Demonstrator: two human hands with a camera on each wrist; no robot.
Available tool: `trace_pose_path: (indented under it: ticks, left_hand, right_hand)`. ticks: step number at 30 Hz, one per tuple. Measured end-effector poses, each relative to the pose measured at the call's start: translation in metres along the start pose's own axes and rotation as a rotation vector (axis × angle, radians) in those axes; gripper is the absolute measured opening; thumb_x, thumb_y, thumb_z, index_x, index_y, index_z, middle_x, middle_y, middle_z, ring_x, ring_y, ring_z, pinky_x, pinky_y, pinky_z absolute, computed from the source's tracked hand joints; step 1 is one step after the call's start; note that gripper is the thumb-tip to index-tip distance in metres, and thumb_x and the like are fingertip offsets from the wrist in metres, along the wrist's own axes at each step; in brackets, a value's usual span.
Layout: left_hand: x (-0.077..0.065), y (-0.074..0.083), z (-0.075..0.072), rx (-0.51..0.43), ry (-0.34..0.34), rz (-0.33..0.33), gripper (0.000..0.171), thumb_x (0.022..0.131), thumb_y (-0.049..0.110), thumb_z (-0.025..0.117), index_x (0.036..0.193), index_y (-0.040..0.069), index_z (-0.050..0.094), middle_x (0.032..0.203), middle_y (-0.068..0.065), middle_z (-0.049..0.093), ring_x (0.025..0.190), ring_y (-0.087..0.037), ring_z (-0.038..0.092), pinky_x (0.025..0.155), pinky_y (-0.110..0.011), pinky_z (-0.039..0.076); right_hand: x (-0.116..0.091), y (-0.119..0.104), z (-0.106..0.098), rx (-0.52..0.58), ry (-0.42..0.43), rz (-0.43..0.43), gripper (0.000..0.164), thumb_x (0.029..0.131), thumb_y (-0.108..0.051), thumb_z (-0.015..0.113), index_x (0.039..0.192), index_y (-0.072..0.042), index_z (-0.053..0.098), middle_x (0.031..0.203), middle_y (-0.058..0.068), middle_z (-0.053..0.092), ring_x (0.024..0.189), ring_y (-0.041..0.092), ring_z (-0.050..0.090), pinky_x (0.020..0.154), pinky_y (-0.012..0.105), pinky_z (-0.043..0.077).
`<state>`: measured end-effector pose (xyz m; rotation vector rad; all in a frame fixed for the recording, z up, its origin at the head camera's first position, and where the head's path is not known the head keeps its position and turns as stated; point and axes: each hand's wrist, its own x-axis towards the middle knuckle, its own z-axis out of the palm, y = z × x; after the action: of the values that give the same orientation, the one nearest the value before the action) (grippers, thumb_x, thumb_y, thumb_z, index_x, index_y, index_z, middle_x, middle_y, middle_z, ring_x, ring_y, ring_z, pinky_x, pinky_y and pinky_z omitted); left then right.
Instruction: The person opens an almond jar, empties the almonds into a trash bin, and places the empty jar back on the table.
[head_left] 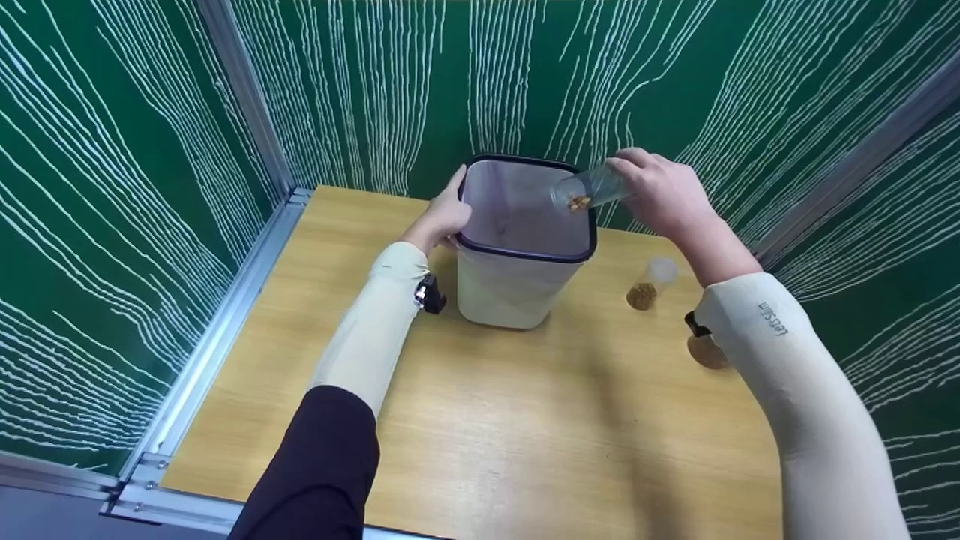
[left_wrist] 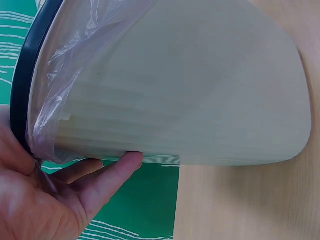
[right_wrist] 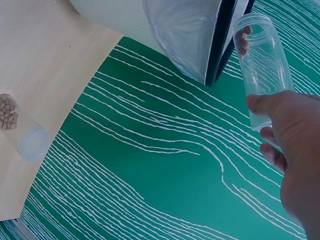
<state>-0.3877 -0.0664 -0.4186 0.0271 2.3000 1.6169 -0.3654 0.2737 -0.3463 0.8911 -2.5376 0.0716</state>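
A pale trash bin (head_left: 501, 292) with a dark rim stands upright on the table, and a thin clear plastic liner (left_wrist: 57, 95) is folded over its edge. My left hand (head_left: 448, 213) grips the bin at the left side of the rim, fingers outside. On the other side, my right hand (head_left: 664, 191) holds a clear plastic jar (head_left: 606, 185) tipped sideways, its mouth over the bin's right side. A few brown, nut-like pieces (right_wrist: 243, 41) lie near the jar's mouth. The bin's bottom is hidden from view.
Another clear jar (head_left: 651, 283) with brown pieces in its bottom stands on the wooden table (head_left: 480, 435), right of the bin. A round brown item (head_left: 706, 352) is partly covered by the right sleeve. Green panels (head_left: 442, 90) with white lines surround the table.
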Motion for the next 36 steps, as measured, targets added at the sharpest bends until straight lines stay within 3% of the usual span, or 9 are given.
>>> trace_pose_path:
  ticks: [9, 16, 23, 26, 36]
  left_hand:
    - [0.003, -0.004, 0.001, -0.003, 0.006, 0.021, 0.085, 0.09, 0.0, 0.034, 0.154, 0.044, 0.0, 0.161, -0.007, 0.009, 0.114, -0.034, 0.051, 0.065, -0.049, 0.055]
    - [0.003, -0.003, 0.001, 0.005, 0.006, 0.018, 0.087, 0.089, -0.001, 0.033, 0.153, 0.046, -0.001, 0.161, -0.004, 0.008, 0.116, -0.033, 0.049, 0.059, -0.043, 0.053]
    - [0.007, -0.006, 0.004, 0.043, 0.033, 0.024, 0.084, 0.09, 0.0, 0.032, 0.154, 0.044, 0.001, 0.157, -0.007, 0.02, 0.087, -0.031, 0.06, 0.05, -0.039, 0.049]
    - [0.007, -0.006, 0.004, 0.043, 0.038, 0.039, 0.085, 0.089, -0.001, 0.033, 0.155, 0.043, 0.002, 0.157, -0.008, 0.021, 0.083, -0.029, 0.06, 0.046, -0.035, 0.046]
    - [0.007, -0.006, 0.003, 0.026, 0.04, 0.036, 0.086, 0.088, -0.002, 0.033, 0.154, 0.044, 0.002, 0.158, -0.008, 0.019, 0.087, -0.03, 0.061, 0.05, -0.038, 0.049]
  right_hand:
    - [0.005, -0.003, 0.002, -0.012, -0.038, -0.002, 0.048, 0.08, 0.001, 0.074, 0.126, -0.008, 0.063, 0.127, 0.017, 0.058, 0.101, 0.039, 0.061, 0.074, 0.055, 0.053]
    - [0.007, -0.006, 0.007, -0.045, -0.039, -0.034, 0.048, 0.083, 0.012, 0.064, 0.127, -0.007, 0.062, 0.127, 0.018, 0.057, 0.096, 0.038, 0.061, 0.064, 0.049, 0.054]
    - [0.006, -0.006, 0.01, -0.076, -0.071, -0.059, 0.046, 0.086, 0.01, 0.062, 0.129, -0.008, 0.06, 0.128, 0.018, 0.055, 0.095, 0.036, 0.059, 0.064, 0.047, 0.053]
    - [0.006, -0.006, 0.01, -0.072, -0.075, -0.06, 0.047, 0.085, 0.011, 0.063, 0.129, -0.008, 0.06, 0.128, 0.019, 0.055, 0.096, 0.037, 0.058, 0.066, 0.048, 0.054]
    - [0.008, -0.006, 0.011, -0.05, -0.07, -0.052, 0.048, 0.085, 0.013, 0.06, 0.128, -0.008, 0.061, 0.127, 0.017, 0.056, 0.096, 0.037, 0.059, 0.065, 0.048, 0.053]
